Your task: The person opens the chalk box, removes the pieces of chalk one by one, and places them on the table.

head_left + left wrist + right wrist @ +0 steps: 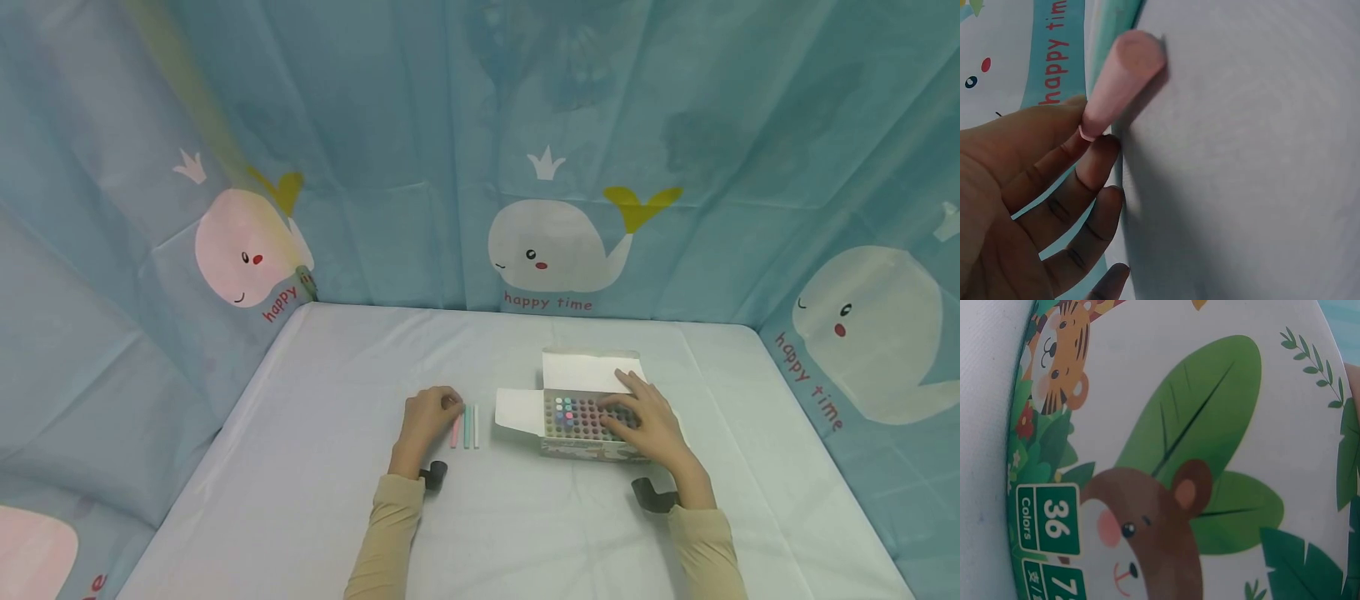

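My left hand [427, 417] pinches the far end of a pink chalk stick [1125, 78] between thumb and fingertips; its near end points toward the wrist camera. Beside it on the table lie a green chalk stick [467, 427] and a white chalk stick [476, 427], roughly parallel. To the right stands an opened box [592, 450] with a grid of round holes on top, a few holding coloured chalk ends. Over its right part rests my right hand [648, 421], fingers spread and slightly bent. The right wrist view shows the printed box side [1210, 425] up close; the fingers are mostly hidden there.
The box's lid flap [588, 371] stands up at the back and a side flap [519, 411] sticks out left. A white cloth covers the table [300, 500]. Blue curtains [405, 242] with whale prints hang around its back and sides.
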A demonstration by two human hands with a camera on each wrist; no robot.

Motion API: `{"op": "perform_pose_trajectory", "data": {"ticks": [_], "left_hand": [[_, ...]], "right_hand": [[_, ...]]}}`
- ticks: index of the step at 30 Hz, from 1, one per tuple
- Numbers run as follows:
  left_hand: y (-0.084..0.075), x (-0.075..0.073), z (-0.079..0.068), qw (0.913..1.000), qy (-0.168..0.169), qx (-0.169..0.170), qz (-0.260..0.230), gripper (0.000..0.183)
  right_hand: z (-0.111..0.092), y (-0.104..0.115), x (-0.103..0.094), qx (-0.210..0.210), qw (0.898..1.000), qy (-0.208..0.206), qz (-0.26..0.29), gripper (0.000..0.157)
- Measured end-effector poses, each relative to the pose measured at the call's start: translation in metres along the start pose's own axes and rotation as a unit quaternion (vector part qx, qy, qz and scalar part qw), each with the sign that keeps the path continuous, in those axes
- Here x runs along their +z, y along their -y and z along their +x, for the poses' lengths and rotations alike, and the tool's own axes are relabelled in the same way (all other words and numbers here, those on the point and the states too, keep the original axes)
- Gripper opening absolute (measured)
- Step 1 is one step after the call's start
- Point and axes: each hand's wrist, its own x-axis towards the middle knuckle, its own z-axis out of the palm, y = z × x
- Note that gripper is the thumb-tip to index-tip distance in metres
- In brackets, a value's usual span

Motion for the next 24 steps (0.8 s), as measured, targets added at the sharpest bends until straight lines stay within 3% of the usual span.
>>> {"op": "perform_pose_trajectory", "data": {"ticks": [12, 24], "left_hand": [[-0.001, 0.002, 0.001, 0.9999, -0.009, -0.005, 0.010, 0.013], [-0.031, 0.004, 0.001, 0.9975, -0.057, 0.041, 0.011, 0.013]], "right_hand": [[0.000, 0.000, 0.000, 0.000, 1.000, 0.002, 0.003, 0.022], [0.000, -0.001, 0.001, 0.001, 1.000, 0.003, 0.003, 0.023]]}}
